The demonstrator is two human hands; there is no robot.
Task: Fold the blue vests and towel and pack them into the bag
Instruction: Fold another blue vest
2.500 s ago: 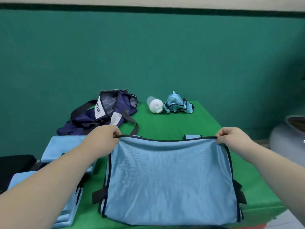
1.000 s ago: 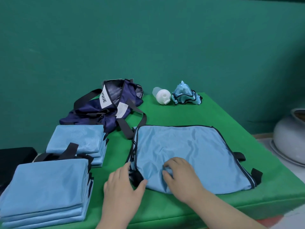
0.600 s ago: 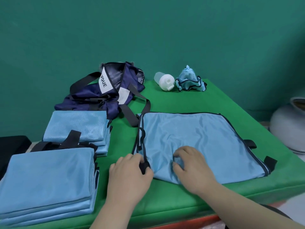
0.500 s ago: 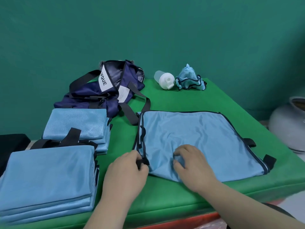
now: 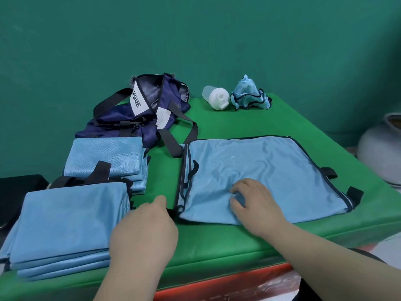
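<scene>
Vest [image 5: 271, 170] is lying flat near the front edge of the green surface [image 5: 217, 242], the right hand [image 5: 258, 205] bunching its fabric in a curled grip. Left hand [image 5: 147, 231] is resting at its near-left corner; I cannot tell its grip. 2 folded stacks [image 5: 69, 218] are lying leftward, bag [image 5: 149, 114] sitting beyond.

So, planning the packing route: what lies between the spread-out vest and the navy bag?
Head view: the bag's black strap lies on the green table between the vest and the navy bag; nothing else there.
</scene>
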